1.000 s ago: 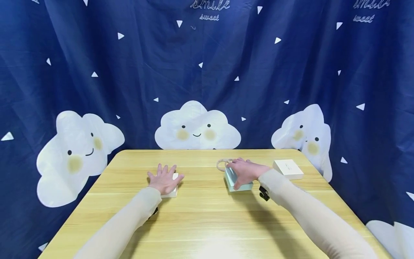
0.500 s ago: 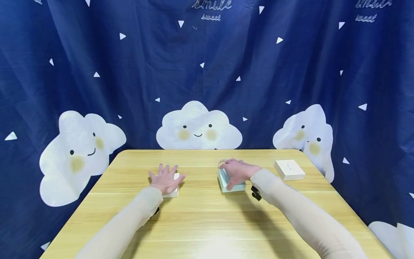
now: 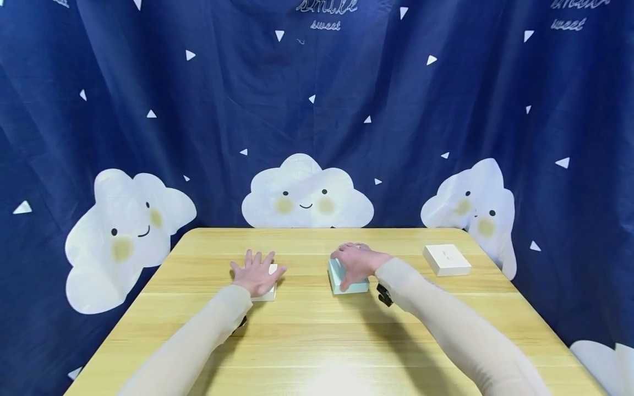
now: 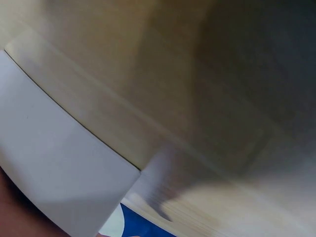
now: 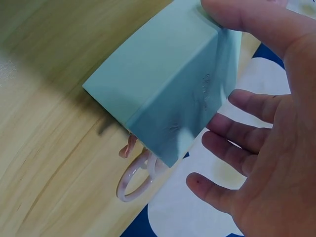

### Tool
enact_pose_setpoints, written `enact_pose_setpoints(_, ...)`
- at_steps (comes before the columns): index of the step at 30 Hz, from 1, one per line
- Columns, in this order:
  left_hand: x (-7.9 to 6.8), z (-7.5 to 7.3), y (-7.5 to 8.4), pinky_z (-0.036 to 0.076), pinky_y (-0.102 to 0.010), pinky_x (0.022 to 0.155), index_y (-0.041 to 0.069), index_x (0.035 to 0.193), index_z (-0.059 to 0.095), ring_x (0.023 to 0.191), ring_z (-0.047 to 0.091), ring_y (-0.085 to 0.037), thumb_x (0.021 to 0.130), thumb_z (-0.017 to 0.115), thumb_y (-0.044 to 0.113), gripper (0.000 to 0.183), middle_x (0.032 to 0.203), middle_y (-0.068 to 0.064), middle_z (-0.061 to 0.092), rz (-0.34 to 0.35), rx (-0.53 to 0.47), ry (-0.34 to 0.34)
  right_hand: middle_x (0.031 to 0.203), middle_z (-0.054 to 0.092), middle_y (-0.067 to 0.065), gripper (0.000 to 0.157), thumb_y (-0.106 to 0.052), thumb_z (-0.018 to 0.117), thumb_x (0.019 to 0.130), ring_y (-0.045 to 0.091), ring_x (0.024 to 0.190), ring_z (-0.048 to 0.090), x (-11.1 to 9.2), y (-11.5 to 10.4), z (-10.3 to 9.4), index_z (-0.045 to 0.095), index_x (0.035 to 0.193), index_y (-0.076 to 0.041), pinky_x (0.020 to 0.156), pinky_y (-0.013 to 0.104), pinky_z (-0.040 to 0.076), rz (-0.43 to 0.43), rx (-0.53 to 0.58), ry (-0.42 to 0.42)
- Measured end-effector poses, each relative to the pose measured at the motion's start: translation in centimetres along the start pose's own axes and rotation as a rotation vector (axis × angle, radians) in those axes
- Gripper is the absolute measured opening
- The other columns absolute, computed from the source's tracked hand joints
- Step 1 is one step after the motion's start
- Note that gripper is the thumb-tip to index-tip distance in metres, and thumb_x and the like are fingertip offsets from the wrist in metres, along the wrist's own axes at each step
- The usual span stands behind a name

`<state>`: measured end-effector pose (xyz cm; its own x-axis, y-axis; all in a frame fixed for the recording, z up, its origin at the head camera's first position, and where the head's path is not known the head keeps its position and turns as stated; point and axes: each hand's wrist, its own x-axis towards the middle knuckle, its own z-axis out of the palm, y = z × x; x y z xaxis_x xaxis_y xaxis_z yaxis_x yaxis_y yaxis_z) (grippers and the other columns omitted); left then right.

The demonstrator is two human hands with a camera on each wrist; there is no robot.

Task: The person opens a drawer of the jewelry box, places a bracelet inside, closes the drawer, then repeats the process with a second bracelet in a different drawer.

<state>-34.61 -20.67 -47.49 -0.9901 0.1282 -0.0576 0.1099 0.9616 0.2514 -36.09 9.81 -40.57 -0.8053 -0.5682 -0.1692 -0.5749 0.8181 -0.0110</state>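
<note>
My left hand (image 3: pixel 255 275) rests palm down with spread fingers on a white box (image 3: pixel 267 296) on the wooden table; the hand covers most of it. In the left wrist view the white box (image 4: pixel 64 138) fills the lower left corner. My right hand (image 3: pixel 354 261) holds a mint-green box (image 3: pixel 335 275) from above, thumb on the near side and fingers toward the far side. The right wrist view shows small printing on the mint box (image 5: pixel 148 74). A pale glossy bangle (image 5: pixel 132 198) pokes out beside it, with a small pinkish piece next to it.
Another white box (image 3: pixel 447 261) with small print on its lid lies at the back right of the table (image 3: pixel 317 330). Behind the table's far edge hangs a dark blue curtain (image 3: pixel 317 126) with smiling clouds and white triangles.
My right hand has moved left with the mint-green box, and the bangle is now mostly hidden behind hand and box in the head view. The left hand stays on its white box.
</note>
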Motion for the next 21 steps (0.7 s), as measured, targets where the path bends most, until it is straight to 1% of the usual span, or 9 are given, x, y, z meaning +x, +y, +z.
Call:
enact_pose_setpoints(5,0.0,0.1,0.0,-0.003,-0.086,0.104,0.019,0.162,0.024,0.153,-0.001,-0.05,0.093,0.018,0.081,0.093,0.164,-0.026,0.021,0.003,-0.008,0.005,0.136,0.058,0.003,0.088,-0.055,0.087,0.068,0.02,0.119,0.052,0.5,-0.3,0.0,0.054,0.143,-0.024,0.103,0.052,0.043,0.023,-0.026,-0.006)
enact_pose_setpoints(8,-0.1,0.1,0.1,-0.005,-0.085,0.105,0.02,0.162,0.022,0.153,-0.003,-0.048,0.093,0.016,0.081,0.092,0.165,-0.025,0.019,-0.004,-0.001,-0.003,0.133,0.059,0.001,0.088,-0.058,0.085,0.068,0.019,0.116,0.052,0.8,-0.4,0.1,0.053,0.144,-0.026,0.101,0.052,0.044,0.032,-0.04,-0.013)
enact_pose_setpoints(12,0.0,0.1,0.1,-0.004,-0.085,0.106,0.022,0.163,0.021,0.154,-0.004,-0.047,0.094,0.016,0.081,0.091,0.166,-0.023,0.019,-0.009,0.012,-0.003,0.134,0.059,0.0,0.09,-0.061,0.084,0.068,0.019,0.119,0.052,1.2,-0.6,0.2,0.052,0.145,-0.027,0.1,0.053,0.045,0.038,-0.048,-0.022)
enact_pose_setpoints(16,0.0,0.1,0.2,-0.004,-0.085,0.105,0.021,0.162,0.022,0.154,-0.003,-0.047,0.094,0.016,0.08,0.091,0.165,-0.023,0.021,-0.008,0.013,0.002,0.132,0.059,0.0,0.09,-0.062,0.084,0.068,0.022,0.121,0.053,1.8,-1.0,0.3,0.052,0.145,-0.026,0.098,0.052,0.047,0.014,-0.047,-0.018)
enact_pose_setpoints(21,0.1,0.2,0.0,-0.004,-0.085,0.105,0.02,0.162,0.023,0.153,-0.001,-0.048,0.094,0.016,0.081,0.091,0.165,-0.024,0.021,-0.01,0.009,0.007,0.136,0.058,0.003,0.09,-0.059,0.084,0.07,0.025,0.126,0.052,2.3,-1.7,0.3,0.052,0.146,-0.023,0.105,0.051,0.044,-0.005,-0.035,-0.019)
